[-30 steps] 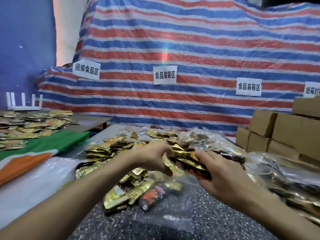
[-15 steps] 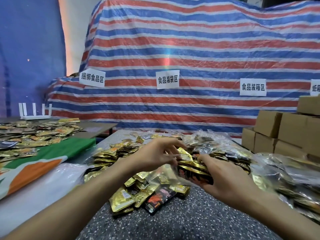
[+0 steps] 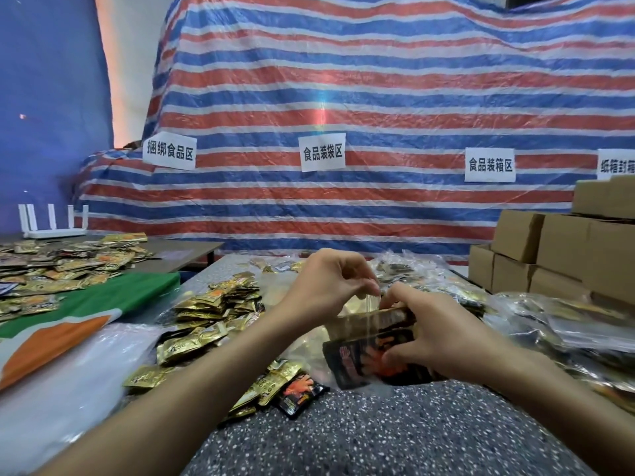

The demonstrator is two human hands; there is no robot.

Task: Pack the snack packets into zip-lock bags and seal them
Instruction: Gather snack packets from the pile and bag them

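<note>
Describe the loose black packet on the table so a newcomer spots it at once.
On the speckled table, find the gold packet heap at left. At its near tip lies the black packet, flat and unbagged. It is black with an orange picture, where its neighbours are gold.

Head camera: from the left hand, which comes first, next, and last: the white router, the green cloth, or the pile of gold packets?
From the left hand:
1. pile of gold packets, just left of it.
2. green cloth, farther left.
3. white router, far left, at the back.
</note>
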